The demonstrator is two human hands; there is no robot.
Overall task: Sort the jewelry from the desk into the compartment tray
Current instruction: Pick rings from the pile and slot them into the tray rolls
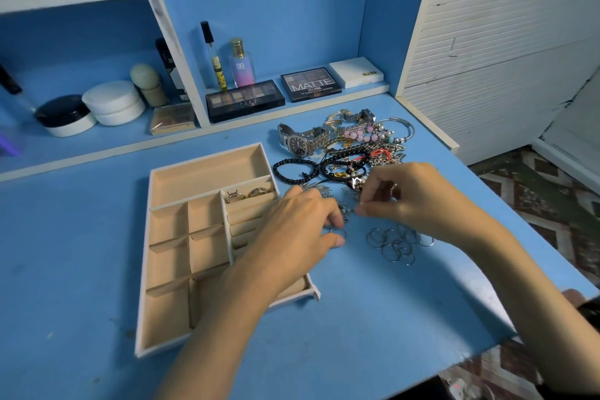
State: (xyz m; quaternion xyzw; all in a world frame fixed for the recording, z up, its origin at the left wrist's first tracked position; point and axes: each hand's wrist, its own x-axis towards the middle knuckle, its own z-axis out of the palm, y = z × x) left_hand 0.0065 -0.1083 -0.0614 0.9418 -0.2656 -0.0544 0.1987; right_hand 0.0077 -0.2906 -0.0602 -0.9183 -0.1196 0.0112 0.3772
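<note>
— Well, pinching a small ring between thumb and forefinger of the left hand, with fingers curled round it, low over the bench.
— And the right hand?
— Curled as well, with fingertips pressed together on a tiny silver bit. Cannot tell what kind.
— Touching the left?
— Near, tip facing tip, yet apart.
— Held where, that ring?
— Just beside the tray, off its right edge, not inside.
— Anything in the tray already?
— Two rings, tucked upright into the rearmost ring roll of the right-hand section. Cannot see the nearer rolls fully; hidden under the left forearm.
— And further out?
— Heap of thin hoops just beside the right wrist, flat on the bench. Beyond both hands, a tangled pile of bracelets and chains, with a black bead bracelet at its left edge and a steel watch behind that.
— Past the pile?
— Along the back ledge, two eyeshadow palettes and a perfume bottle; off to the left, two round jars.
</note>
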